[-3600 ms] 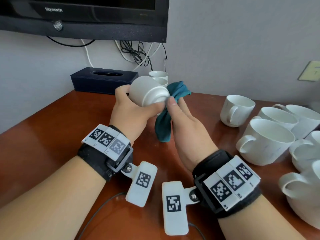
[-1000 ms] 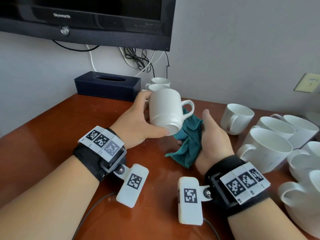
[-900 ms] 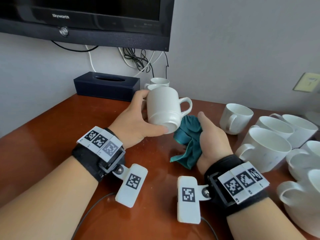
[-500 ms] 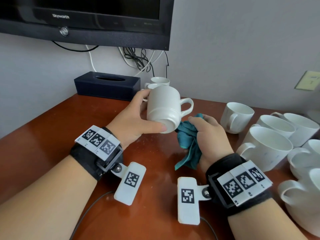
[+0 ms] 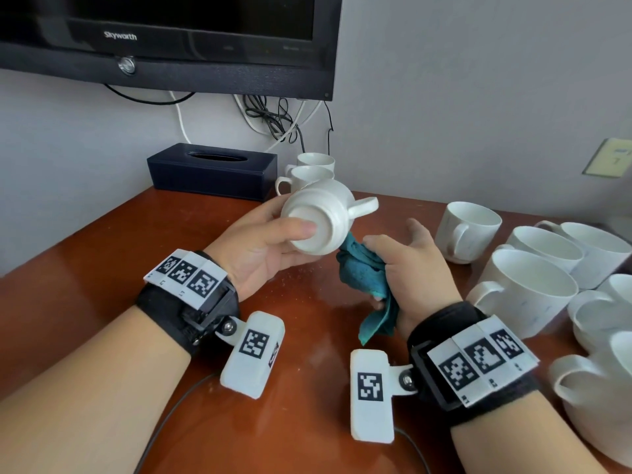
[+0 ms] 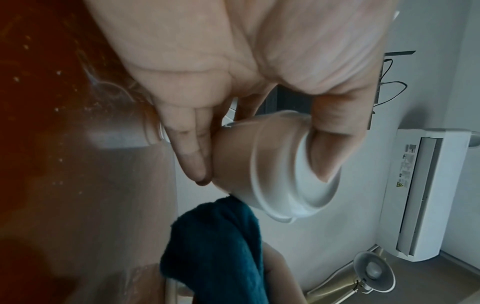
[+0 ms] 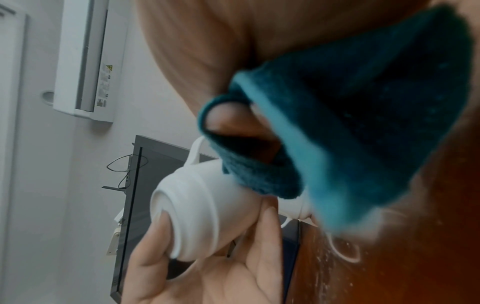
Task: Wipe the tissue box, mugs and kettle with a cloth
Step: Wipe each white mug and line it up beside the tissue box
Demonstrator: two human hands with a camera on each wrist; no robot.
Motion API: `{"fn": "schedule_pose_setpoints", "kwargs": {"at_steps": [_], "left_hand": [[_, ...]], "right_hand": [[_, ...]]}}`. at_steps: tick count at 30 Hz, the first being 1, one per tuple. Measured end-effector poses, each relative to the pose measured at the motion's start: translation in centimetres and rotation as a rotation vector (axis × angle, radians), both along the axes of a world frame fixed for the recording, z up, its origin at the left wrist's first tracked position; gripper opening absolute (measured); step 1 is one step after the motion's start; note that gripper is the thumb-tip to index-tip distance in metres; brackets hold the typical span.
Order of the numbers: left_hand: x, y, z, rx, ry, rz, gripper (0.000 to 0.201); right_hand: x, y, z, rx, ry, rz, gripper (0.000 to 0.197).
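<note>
My left hand grips a small white mug above the table, tipped so its base faces me and its handle points right; the thumb lies across the base. In the left wrist view the mug sits between thumb and fingers. My right hand holds a bunched teal cloth and presses its top against the mug's lower side. The right wrist view shows the cloth wrapped over a finger and touching the mug. A dark blue tissue box stands by the wall. No kettle is in view.
Two small white mugs stand right of the tissue box. Several larger white mugs crowd the table's right side. A television hangs on the wall with cables dangling below. The wooden table shows dust specks.
The left hand has tipped the mug from near upright until its base faces me. The right hand has bunched the cloth and brought it up against the mug's side.
</note>
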State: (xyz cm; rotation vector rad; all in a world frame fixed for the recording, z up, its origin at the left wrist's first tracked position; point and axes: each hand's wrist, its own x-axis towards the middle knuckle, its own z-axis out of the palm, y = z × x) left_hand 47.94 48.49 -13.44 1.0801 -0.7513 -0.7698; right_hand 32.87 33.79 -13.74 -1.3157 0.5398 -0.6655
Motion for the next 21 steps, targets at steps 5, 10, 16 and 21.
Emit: {"fn": "schedule_pose_setpoints", "kwargs": {"at_steps": [5, 10, 16, 21], "left_hand": [[-0.4, -0.1, 0.3, -0.022, 0.078, -0.058, 0.088], [-0.5, -0.1, 0.5, -0.077, 0.189, -0.135, 0.092], [-0.7, -0.1, 0.5, -0.053, 0.215, -0.151, 0.079], [-0.8, -0.4, 0.5, 0.005, 0.166, -0.119, 0.059]], "right_hand": [[-0.5, 1.0, 0.8, 0.092, -0.051, 0.152, 0.025], [-0.5, 1.2, 0.9, 0.172, -0.081, 0.273, 0.040], [-0.4, 1.4, 0.8, 0.243, -0.140, 0.356, 0.028], [-0.4, 1.4, 0.8, 0.223, -0.198, 0.244, 0.023]]}}
